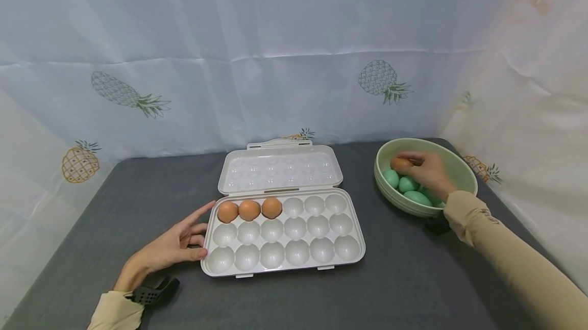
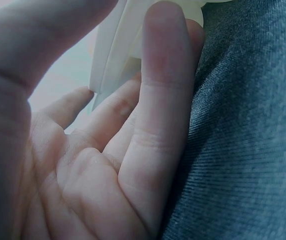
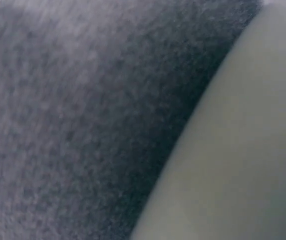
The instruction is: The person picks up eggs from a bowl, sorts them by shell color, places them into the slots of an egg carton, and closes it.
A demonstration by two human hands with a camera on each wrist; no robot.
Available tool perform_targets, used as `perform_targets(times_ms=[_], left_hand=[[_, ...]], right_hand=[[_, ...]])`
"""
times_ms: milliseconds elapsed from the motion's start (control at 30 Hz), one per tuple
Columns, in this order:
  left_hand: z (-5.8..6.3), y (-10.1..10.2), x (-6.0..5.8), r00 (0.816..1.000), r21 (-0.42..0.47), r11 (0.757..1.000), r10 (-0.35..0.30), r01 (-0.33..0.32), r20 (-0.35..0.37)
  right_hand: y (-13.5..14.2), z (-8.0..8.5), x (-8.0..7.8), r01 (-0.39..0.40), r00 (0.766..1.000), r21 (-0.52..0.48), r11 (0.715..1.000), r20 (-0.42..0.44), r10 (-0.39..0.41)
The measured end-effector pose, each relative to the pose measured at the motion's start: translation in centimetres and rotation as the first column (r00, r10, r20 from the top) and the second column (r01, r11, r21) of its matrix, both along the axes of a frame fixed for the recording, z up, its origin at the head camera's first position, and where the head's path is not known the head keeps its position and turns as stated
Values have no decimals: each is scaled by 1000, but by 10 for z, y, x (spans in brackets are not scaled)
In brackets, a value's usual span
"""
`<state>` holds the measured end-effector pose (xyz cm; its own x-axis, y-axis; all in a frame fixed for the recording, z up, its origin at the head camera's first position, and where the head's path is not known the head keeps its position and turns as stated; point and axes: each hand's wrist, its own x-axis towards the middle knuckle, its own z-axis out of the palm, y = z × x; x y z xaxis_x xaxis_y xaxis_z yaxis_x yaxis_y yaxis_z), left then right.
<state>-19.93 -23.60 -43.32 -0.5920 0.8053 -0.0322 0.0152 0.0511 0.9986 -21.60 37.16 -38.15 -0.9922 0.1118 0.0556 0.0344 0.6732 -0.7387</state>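
Note:
My right hand (image 1: pixel 432 173) reaches over the rim of a pale green bowl (image 1: pixel 464 177) and pinches a brown egg (image 1: pixel 400 165) between thumb and fingers. Below it in the bowl lie several green eggs (image 1: pixel 417 197). At the left end of a white egg tray (image 1: pixel 272 230), my left hand (image 1: pixel 173 244) rests with spread fingers, fingertips at the tray's edge. Three brown eggs (image 1: pixel 249 210) sit in the left half of the tray's back row. The right wrist view holds only the bowl's outer wall (image 3: pixel 232 150) and dark cloth.
The tray's lid (image 1: pixel 280 169) lies folded back behind it. Dark grey cloth (image 1: pixel 404 279) covers the table. A white curtain (image 1: pixel 275 24) with pineapple prints hangs along the back and sides, close behind the bowl.

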Motion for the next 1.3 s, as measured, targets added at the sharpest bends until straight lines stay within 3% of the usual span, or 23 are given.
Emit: perform_targets(times_ms=[633,867,1300], left_hand=[[0,1,0,1000,6,1000,-6,6,3],[1,2,0,1000,6,1000,-8,8,2],[-1,-2,-2,1000,-51,998,29,-28,11]], right_hand=[[-1,-4,-2,-3,998,-21,1000,-56,2],[-2,-5,-3,-33,993,-80,996,-115,24],[-10,-1,-1,-3,996,-151,989,-92,-11]])
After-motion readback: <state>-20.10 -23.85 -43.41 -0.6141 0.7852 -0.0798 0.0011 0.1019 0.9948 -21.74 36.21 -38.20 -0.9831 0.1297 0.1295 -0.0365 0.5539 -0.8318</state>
